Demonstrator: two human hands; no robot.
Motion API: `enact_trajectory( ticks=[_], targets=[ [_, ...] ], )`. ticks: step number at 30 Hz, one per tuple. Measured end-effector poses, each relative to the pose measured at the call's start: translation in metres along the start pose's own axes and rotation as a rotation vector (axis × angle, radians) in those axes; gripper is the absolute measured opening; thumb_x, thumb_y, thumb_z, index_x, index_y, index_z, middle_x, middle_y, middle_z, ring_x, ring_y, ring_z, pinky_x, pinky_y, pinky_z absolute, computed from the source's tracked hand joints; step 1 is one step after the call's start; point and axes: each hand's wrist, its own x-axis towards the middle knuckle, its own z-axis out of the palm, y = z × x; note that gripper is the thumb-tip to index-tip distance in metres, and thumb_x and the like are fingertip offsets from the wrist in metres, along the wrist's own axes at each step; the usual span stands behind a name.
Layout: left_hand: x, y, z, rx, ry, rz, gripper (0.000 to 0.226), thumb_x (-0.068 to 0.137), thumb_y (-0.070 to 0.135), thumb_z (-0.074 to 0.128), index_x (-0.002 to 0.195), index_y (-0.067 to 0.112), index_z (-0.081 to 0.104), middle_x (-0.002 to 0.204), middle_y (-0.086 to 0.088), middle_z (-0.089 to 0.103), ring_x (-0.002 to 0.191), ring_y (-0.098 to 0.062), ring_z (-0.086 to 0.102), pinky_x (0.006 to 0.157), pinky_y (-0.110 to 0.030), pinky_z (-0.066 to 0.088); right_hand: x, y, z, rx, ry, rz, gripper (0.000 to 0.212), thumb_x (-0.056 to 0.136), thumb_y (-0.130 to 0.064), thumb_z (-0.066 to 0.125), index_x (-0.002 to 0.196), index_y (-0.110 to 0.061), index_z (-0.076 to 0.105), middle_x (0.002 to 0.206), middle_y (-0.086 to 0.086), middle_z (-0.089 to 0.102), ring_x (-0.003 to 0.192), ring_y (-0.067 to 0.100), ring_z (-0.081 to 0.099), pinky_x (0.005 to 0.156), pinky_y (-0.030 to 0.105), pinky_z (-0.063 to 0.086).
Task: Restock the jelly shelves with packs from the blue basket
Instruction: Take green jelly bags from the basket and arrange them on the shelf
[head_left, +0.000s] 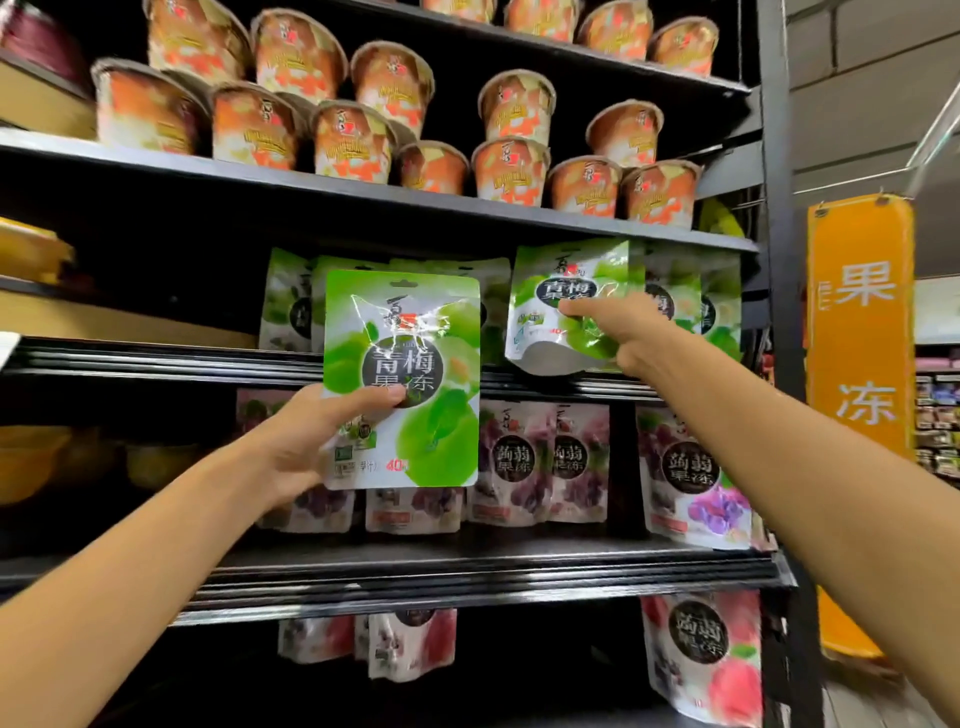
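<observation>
Head view: the left hand (306, 441) holds a green pack (410, 364) upright in front of the shelves. It grips the pack by its lower left part, the thumb pressed flat on the front near the dark round label and the fingers hidden behind. This pack is clear of any shelf, and it covers part of the middle shelf (156, 358) and part of the row below.

The right hand (618, 327) reaches further in and is clamped on a second pack (561, 312), also green. One digit lies across the pack's front and the rest of the hand closes on its right side. The second pack is tilted with its top leaning back. Its white bottom fold shows, and it sits at the front edge of the middle shelf.

More green packs (288, 301) stand behind and to both sides on that shelf. The shelf below carries purple packs (680, 467), standing upright side by side. Red packs (701, 654) show on the lowest shelf. Orange cups (353, 140) are stacked in two tiers on the shelf above, with more on the top shelf. An orange sign (860, 338) hangs to the right of the shelf post
</observation>
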Motion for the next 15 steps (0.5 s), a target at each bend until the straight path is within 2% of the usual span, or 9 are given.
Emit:
enact_trajectory(
  ticks=[2, 4, 5, 7, 10, 13, 15],
  targets=[
    [-0.001, -0.001, 0.000, 0.014, -0.007, -0.001, 0.083, 0.034, 0.047, 0.096, 0.108, 0.016, 0.074, 0.112, -0.010, 0.074, 0.114, -0.031, 0.065, 0.102, -0.051, 0.047, 0.010, 0.002, 0.007, -0.015, 0.001, 0.007, 0.059, 0.076, -0.013, 0.084, 0.123, 0.004, 0.051, 0.097, 0.011, 0.065, 0.066, 0.016, 0.062, 0.037, 0.020, 0.049],
    [-0.001, -0.001, 0.000, 0.022, -0.010, 0.001, 0.086, 0.033, 0.048, 0.096, 0.110, 0.017, 0.074, 0.112, -0.009, 0.074, 0.115, -0.031, 0.064, 0.102, -0.051, 0.048, 0.019, 0.003, 0.014, -0.003, 0.003, -0.011, 0.059, 0.076, -0.015, 0.084, 0.120, 0.005, 0.052, 0.108, 0.015, 0.067, 0.078, 0.022, 0.066, 0.062, 0.032, 0.061],
    [0.000, -0.001, 0.001, 0.020, -0.007, 0.004, 0.084, 0.033, 0.047, 0.096, 0.109, 0.018, 0.074, 0.112, -0.009, 0.074, 0.115, -0.031, 0.064, 0.101, -0.050, 0.048, 0.022, 0.005, 0.017, -0.007, 0.013, -0.035, 0.058, 0.076, -0.017, 0.085, 0.118, 0.005, 0.052, 0.105, 0.015, 0.067, 0.083, 0.024, 0.066, 0.075, 0.038, 0.061],
    [0.000, -0.001, 0.002, 0.023, 0.008, 0.007, 0.079, 0.037, 0.045, 0.094, 0.109, 0.019, 0.074, 0.111, -0.008, 0.074, 0.116, -0.030, 0.063, 0.104, -0.051, 0.045, 0.026, 0.012, 0.023, -0.048, 0.020, -0.080, 0.068, 0.077, -0.021, 0.084, 0.128, 0.005, 0.047, 0.101, 0.010, 0.063, 0.090, 0.025, 0.065, 0.084, 0.042, 0.058],
    [-0.001, -0.003, 0.004, 0.012, 0.018, -0.005, 0.070, 0.047, 0.043, 0.089, 0.111, 0.018, 0.073, 0.113, -0.008, 0.073, 0.119, -0.032, 0.060, 0.107, -0.053, 0.042, 0.028, 0.029, 0.027, -0.173, 0.027, -0.150, 0.077, 0.079, -0.029, 0.082, 0.139, -0.003, 0.040, 0.123, 0.010, 0.057, 0.096, 0.021, 0.059, 0.080, 0.034, 0.054],
    [-0.002, -0.006, 0.004, 0.014, 0.019, -0.016, 0.074, 0.039, 0.045, 0.094, 0.105, 0.016, 0.076, 0.113, -0.011, 0.073, 0.118, -0.035, 0.061, 0.102, -0.054, 0.047, 0.032, 0.039, 0.024, -0.284, 0.027, -0.208, 0.088, 0.078, -0.041, 0.080, 0.146, -0.007, 0.037, 0.146, 0.011, 0.047, 0.127, 0.029, 0.049, 0.106, 0.042, 0.043],
    [-0.002, -0.007, 0.004, 0.023, 0.018, -0.013, 0.079, 0.030, 0.048, 0.096, 0.101, 0.018, 0.077, 0.112, -0.011, 0.074, 0.115, -0.034, 0.063, 0.101, -0.054, 0.048, 0.034, 0.041, 0.018, -0.299, -0.010, -0.219, 0.094, 0.075, -0.045, 0.082, 0.148, -0.008, 0.034, 0.148, 0.011, 0.045, 0.132, 0.029, 0.046, 0.109, 0.043, 0.040]
  ],
)
